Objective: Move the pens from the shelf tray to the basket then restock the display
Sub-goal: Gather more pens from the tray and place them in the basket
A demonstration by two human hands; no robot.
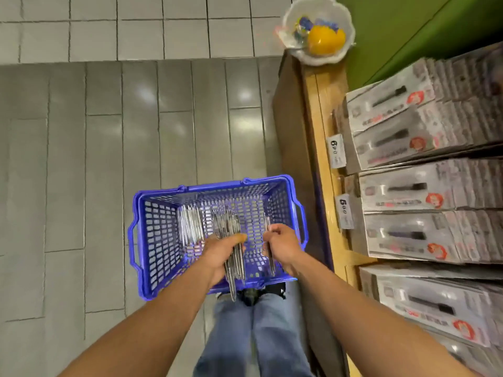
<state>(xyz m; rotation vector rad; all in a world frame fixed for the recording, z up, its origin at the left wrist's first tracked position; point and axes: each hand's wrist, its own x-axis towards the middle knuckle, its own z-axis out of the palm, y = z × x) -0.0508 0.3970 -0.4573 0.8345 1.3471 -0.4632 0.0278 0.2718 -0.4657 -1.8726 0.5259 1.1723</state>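
A blue plastic basket [152, 235] stands on the tiled floor in front of my feet. Several flat pen packs [190, 227] lie stacked inside it on the left. My left hand [220, 257] grips a thick bundle of pen packs [234, 270] over the basket's near side, their ends sticking out past the rim. My right hand [280, 246] holds a thin pack or two [268, 232] upright over the basket's right part. On the right, the wooden shelf [318, 137] holds rows of boxed pen packs [408, 186].
Two price tags [337, 151] hang on the shelf's front edge. A white bowl [318, 28] with a yellow object and small coloured items sits on the shelf's far end. Grey floor tiles [109, 159] spread to the left. My legs in jeans [245, 336] stand just behind the basket.
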